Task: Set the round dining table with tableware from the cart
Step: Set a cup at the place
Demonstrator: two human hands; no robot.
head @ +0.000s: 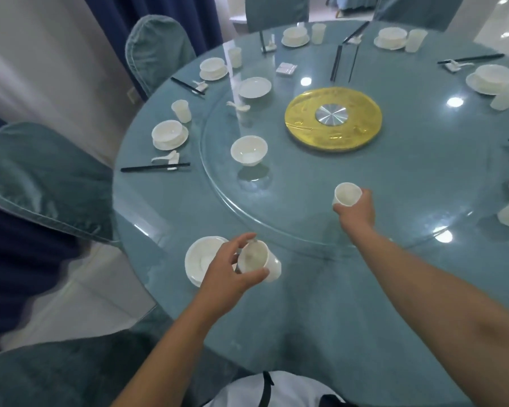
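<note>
My left hand grips a white cup, tilted, just above the near edge of the round table. It hangs beside a white plate lying at the table's near left rim. My right hand holds a second white cup over the near part of the glass turntable. A loose white bowl, a plate and a spoon sit on the turntable's left side.
Several place settings with bowl, cup, spoon and black chopsticks ring the table. A gold disc marks the turntable's centre. Teal-covered chairs stand close on the left and behind the table.
</note>
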